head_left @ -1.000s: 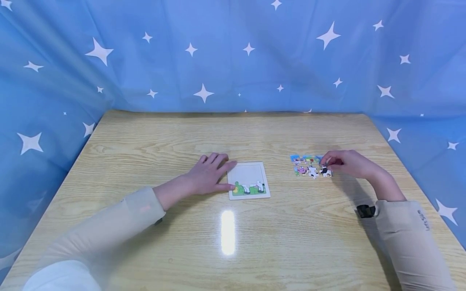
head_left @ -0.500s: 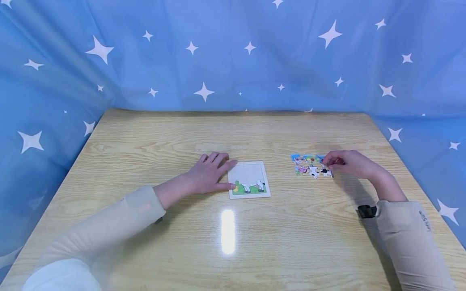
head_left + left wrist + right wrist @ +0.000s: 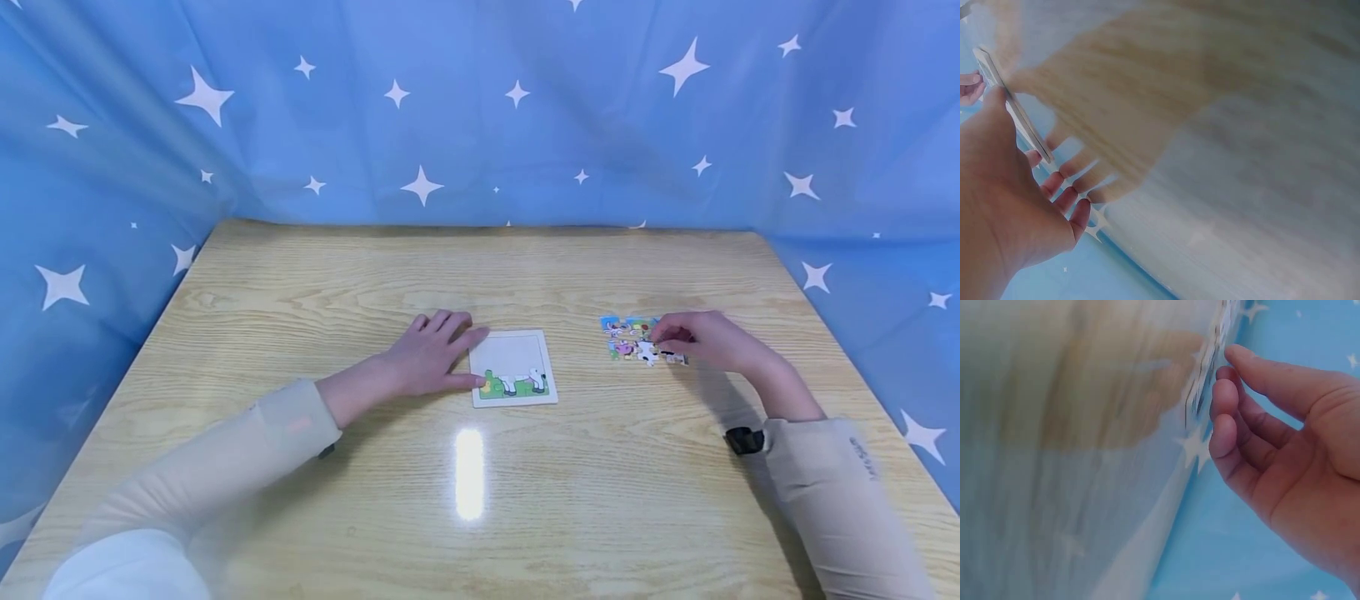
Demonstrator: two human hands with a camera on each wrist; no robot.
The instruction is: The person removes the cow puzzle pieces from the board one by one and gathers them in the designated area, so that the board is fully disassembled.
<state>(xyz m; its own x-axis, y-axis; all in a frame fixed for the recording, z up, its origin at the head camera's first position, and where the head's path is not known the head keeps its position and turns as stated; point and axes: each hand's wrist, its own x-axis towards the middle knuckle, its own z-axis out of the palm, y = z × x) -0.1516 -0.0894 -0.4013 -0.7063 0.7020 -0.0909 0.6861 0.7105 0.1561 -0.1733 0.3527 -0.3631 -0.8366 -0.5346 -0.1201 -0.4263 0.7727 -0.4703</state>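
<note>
My left hand [image 3: 431, 358] rests at the left side of a square puzzle board [image 3: 513, 333] with a white frame. Its thumb touches the lower left part and its index finger the upper left corner; the other fingers spread on the table. Along the board's bottom, fitted puzzle pieces [image 3: 517, 385] show green grass and white animal legs. My right hand [image 3: 705, 337] is over the right side of a group of loose puzzle pieces [image 3: 622, 350], fingers loosely bent. In the right wrist view, the pieces [image 3: 1200, 378] lie just beyond the fingertips, and no piece shows between them.
The wood-grain table [image 3: 337, 267] is bordered by a blue curtain [image 3: 480, 100] with white stars at the back and sides. A bright light reflection [image 3: 470, 475] lies on the tabletop in front of the board.
My right hand has shifted slightly left over the loose pieces, covering more of the black-and-white one at the right. The left hand and the board keep their places.
</note>
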